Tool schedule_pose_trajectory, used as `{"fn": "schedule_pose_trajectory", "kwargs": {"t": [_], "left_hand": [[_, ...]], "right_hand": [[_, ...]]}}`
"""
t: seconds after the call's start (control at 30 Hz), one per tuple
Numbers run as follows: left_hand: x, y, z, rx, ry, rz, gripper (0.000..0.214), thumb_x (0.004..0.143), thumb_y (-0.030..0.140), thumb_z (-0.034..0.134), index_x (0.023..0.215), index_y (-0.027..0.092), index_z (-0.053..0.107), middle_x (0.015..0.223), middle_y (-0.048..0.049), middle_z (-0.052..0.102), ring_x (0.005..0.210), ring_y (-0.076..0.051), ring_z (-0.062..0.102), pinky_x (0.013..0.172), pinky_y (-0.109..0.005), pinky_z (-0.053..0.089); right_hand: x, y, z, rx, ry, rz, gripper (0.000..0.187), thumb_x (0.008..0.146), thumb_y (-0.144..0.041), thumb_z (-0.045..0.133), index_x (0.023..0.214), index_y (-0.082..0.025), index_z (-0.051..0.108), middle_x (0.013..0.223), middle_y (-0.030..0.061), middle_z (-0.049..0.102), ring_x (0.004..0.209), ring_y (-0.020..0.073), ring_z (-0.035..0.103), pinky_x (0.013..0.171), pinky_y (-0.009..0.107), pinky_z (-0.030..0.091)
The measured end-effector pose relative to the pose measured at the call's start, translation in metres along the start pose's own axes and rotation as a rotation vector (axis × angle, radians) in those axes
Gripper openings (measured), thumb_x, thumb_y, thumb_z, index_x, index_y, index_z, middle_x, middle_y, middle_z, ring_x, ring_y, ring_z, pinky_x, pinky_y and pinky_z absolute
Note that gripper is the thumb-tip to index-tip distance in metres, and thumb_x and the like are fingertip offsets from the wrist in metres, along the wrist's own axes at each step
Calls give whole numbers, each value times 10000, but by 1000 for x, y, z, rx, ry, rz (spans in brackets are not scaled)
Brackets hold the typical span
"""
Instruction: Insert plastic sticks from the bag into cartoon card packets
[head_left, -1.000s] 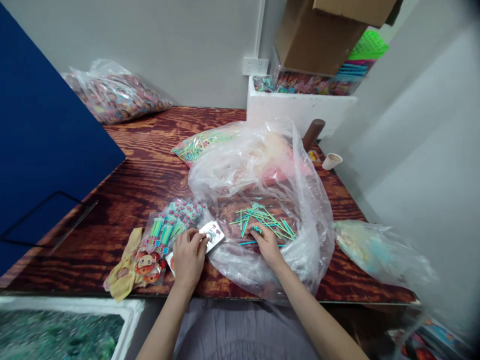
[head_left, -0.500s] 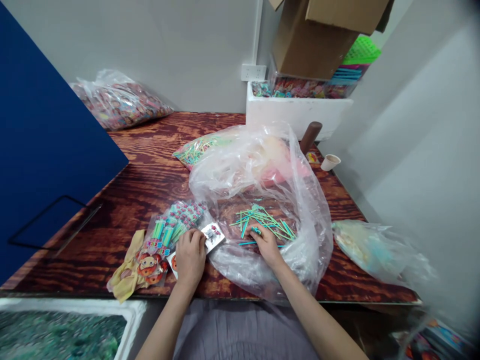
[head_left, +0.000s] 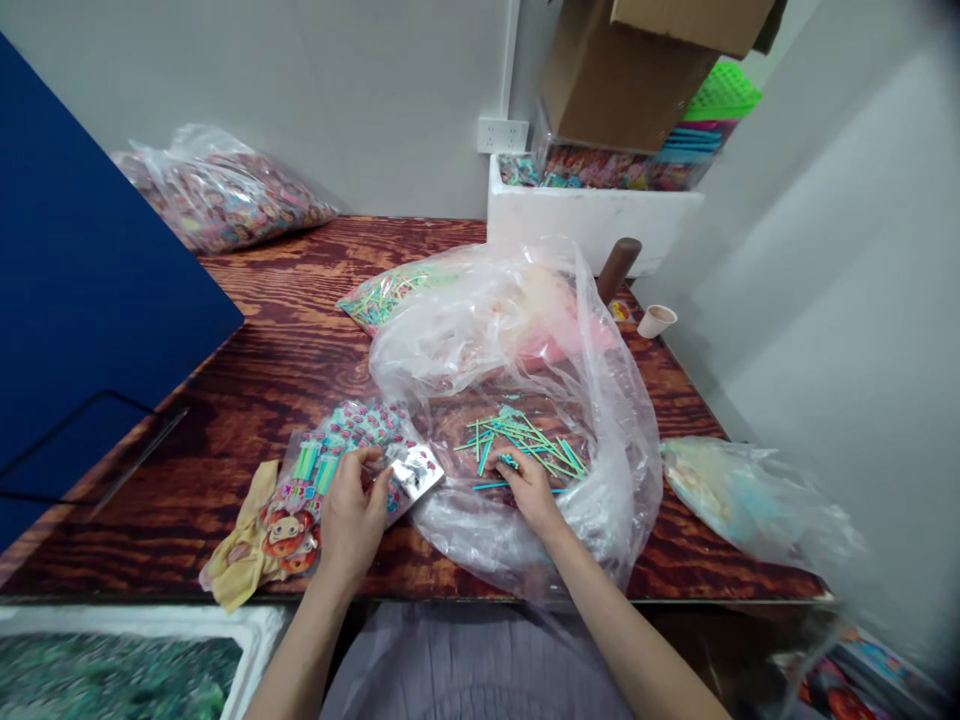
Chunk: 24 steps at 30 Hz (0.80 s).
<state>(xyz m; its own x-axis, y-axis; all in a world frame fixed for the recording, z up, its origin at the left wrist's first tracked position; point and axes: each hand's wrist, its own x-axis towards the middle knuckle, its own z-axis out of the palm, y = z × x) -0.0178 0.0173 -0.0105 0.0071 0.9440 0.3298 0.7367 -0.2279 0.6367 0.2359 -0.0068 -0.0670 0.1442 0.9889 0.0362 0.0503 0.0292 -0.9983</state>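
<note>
Print on the small cartoon packet pinched in the left hand is too small to read. The right hand sits inside one big clear bag at the bench's front edge, closed on a few teal sticks. One paper cup stands by the right edge.

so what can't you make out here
Head view only:
- Print on the packet in the left hand: too small, and there is glare.
- Whether the right hand grips any sticks: its fingers curl over them.
- Contents of the right bag: blurred.
- Top of the box: cut off by the upper edge.
</note>
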Motion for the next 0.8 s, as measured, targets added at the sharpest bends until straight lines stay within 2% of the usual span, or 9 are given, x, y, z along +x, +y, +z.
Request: {"fn": "schedule_pose_trajectory", "kwargs": {"t": [0.07, 0.1, 0.23, 0.43, 0.5, 0.67, 0.73, 0.8], "left_hand": [[0, -6, 2, -80, -13, -65, 373, 883, 394, 551, 1199, 197, 538, 913, -31, 638, 809, -211, 618, 764, -345, 488], [-1, -9, 2, -112, -29, -88, 374, 876, 409, 560, 1184, 196, 561, 901, -29, 651, 797, -206, 625, 759, -339, 492], [-4, -14, 1, -157, -90, -97, 260, 871, 445, 568, 843, 204, 661, 842, -32, 692, 788, -195, 636, 741, -309, 478], [-6, -9, -3, -184, -118, -23, 251, 912, 391, 537, 784, 203, 642, 739, -3, 641, 705, -162, 587, 679, -278, 427], [-6, -8, -2, -211, -137, -24, 247, 924, 381, 524, 798, 203, 638, 752, -4, 630, 726, -164, 585, 697, -279, 427], [-6, -10, -2, -361, -222, -93, 222, 927, 389, 517, 954, 214, 651, 934, -29, 662, 910, -191, 612, 807, -292, 455], [-6, -11, -1, -415, -232, -167, 228, 899, 403, 554, 977, 210, 645, 928, -25, 660, 883, -186, 616, 783, -287, 468], [-7, -10, 0, -482, -193, -266, 248, 838, 419, 625, 947, 197, 641, 869, -13, 655, 808, -173, 616, 726, -272, 477]], "right_hand": [[0, 0, 0, 7, -6, -8, 110, 845, -284, 595, 854, -235, 693, 782, 4, 699, 766, 192, 637, 757, 301, 497], [0, -1, 0, 6, -13, -11, 109, 844, -275, 593, 856, -234, 694, 791, 5, 701, 768, 191, 637, 764, 302, 495], [0, 0, -1, -17, -23, -13, 123, 857, -273, 582, 875, -234, 698, 805, 8, 705, 780, 192, 639, 773, 302, 490], [0, 3, -1, -26, -24, -6, 124, 867, -285, 588, 885, -233, 699, 822, 8, 704, 795, 192, 641, 779, 299, 487], [0, 2, -2, -33, -25, -8, 122, 864, -282, 589, 879, -233, 700, 834, 12, 705, 808, 196, 641, 795, 304, 483], [0, -1, -2, -19, -27, 15, 138, 865, -326, 597, 875, -239, 705, 826, 15, 709, 789, 201, 642, 784, 312, 494], [0, -2, -2, -14, -25, 15, 156, 868, -351, 600, 870, -238, 707, 814, 16, 709, 777, 200, 643, 774, 313, 498], [0, -1, -2, -17, -20, 10, 184, 878, -379, 593, 867, -236, 709, 813, 19, 708, 773, 200, 644, 767, 312, 500]]}}
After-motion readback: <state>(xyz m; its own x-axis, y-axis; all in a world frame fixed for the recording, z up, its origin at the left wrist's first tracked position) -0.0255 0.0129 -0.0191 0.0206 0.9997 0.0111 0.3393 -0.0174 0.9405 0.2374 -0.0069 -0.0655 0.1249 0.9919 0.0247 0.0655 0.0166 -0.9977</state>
